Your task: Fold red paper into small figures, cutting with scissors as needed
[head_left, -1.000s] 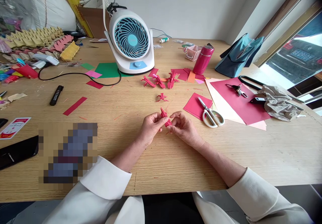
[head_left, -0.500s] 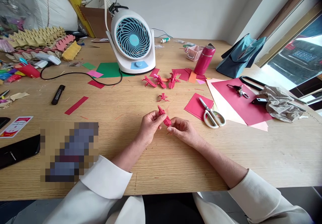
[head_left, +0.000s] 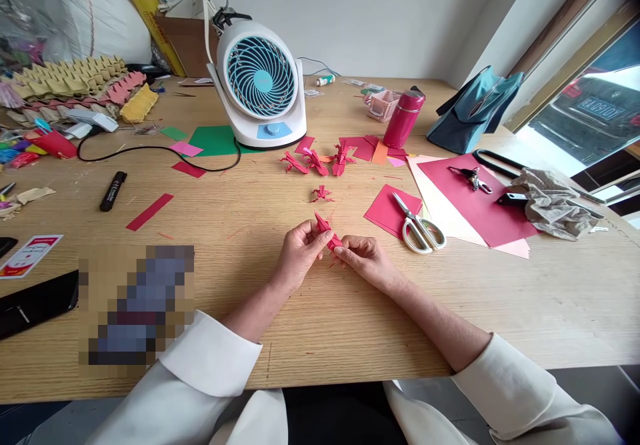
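Near the centre of the frame, the left hand [head_left: 296, 255] and right hand [head_left: 369, 259] pinched folded red paper [head_left: 323, 223]; light fingertip pressure, close to the folds, seemed best.

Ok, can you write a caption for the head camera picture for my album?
Two hands pinch a folded red paper piece, with open scissors lying nearby.

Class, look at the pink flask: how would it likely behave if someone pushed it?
The flask would probably tip if pushed near its lid, being tall and narrow. Once down, its round body would likely roll. Its glossy side may feel slippery; its contents are hidden, so weight is uncertain.
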Tool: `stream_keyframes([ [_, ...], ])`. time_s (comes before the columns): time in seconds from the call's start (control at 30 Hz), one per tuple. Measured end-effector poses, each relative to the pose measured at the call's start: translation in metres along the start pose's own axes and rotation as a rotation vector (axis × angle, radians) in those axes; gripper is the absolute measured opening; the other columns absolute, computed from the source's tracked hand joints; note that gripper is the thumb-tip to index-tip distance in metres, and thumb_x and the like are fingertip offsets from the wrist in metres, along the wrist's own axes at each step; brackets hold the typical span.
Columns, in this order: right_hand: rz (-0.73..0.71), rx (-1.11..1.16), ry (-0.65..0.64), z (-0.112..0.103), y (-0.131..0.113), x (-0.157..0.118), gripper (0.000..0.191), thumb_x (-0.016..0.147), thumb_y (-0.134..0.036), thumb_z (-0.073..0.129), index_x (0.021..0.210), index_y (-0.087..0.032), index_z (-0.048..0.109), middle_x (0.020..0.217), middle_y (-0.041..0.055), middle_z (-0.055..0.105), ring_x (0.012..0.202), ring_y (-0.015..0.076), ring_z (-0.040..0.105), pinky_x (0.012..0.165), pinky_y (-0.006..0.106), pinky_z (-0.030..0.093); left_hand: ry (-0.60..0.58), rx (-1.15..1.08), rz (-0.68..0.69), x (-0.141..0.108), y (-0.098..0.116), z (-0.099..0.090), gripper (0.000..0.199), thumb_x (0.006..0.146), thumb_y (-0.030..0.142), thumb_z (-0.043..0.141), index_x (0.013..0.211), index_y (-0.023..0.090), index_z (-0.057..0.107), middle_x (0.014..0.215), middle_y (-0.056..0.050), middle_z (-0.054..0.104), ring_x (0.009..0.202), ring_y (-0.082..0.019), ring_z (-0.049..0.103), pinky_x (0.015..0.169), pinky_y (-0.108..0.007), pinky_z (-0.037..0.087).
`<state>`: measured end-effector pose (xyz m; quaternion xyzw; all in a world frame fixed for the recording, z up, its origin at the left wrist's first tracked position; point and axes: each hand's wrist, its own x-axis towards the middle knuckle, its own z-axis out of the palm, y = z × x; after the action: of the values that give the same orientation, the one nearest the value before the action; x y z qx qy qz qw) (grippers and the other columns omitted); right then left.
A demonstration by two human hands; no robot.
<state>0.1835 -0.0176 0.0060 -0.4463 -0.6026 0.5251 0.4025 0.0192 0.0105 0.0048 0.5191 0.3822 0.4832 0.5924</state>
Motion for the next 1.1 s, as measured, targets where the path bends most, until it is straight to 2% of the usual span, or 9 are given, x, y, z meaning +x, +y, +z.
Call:
stream_keyframes([
  [0.2,0.019,-0.003,0.006,0.001,-0.001,0.000,0.045,0.084,-0.059,0.061,0.069,-0.017,0.062,0.066,0.0014,0.063,0.060,0.0122,0.056,0.060,0.024,0.044,-0.021,0.043,0.032,0.003,-0.002,-0.003,0.026,0.080,0.039,0.072,0.078,0.016,0.061,0.070,0.001,0.059,0.057,-0.008,0.048,0.047,-0.019,0.040],
  [0.5,-0.012,-0.019,0.081,0.001,0.004,0.003,0.045,0.081,-0.062,0.062,0.072,-0.018,0.059,0.062,-0.0004,0.056,0.058,0.0117,0.048,0.056,0.025,0.038,-0.040,0.169,0.050,0.003,-0.005,-0.005,0.026,0.080,0.040,0.071,0.078,0.016,0.061,0.068,0.001,0.059,0.056,-0.008,0.049,0.045,-0.018,0.042],
  [0.73,-0.005,-0.073,0.111,0.001,0.006,0.003,0.043,0.082,-0.057,0.065,0.066,-0.018,0.053,0.056,-0.0035,0.049,0.053,0.0093,0.039,0.051,0.024,0.030,-0.074,0.314,0.077,0.002,-0.006,-0.005,0.026,0.081,0.039,0.069,0.077,0.016,0.060,0.066,0.002,0.059,0.051,-0.008,0.050,0.045,-0.019,0.043],
  [0.93,0.011,0.103,0.084,0.003,0.007,0.005,0.042,0.076,-0.059,0.069,0.076,-0.019,0.056,0.061,-0.0030,0.054,0.055,0.0100,0.046,0.053,0.024,0.037,0.024,0.215,0.086,0.006,-0.013,-0.010,0.027,0.083,0.041,0.068,0.078,0.016,0.059,0.068,0.001,0.061,0.051,-0.007,0.049,0.045,-0.019,0.042],
  [1.1,0.020,0.158,0.084,0.002,0.008,0.006,0.040,0.075,-0.055,0.073,0.079,-0.019,0.057,0.066,-0.0023,0.055,0.059,0.0106,0.049,0.058,0.025,0.041,0.018,0.174,0.083,0.006,-0.013,-0.010,0.026,0.083,0.041,0.068,0.079,0.016,0.059,0.069,0.001,0.060,0.052,-0.007,0.049,0.045,-0.019,0.042],
])
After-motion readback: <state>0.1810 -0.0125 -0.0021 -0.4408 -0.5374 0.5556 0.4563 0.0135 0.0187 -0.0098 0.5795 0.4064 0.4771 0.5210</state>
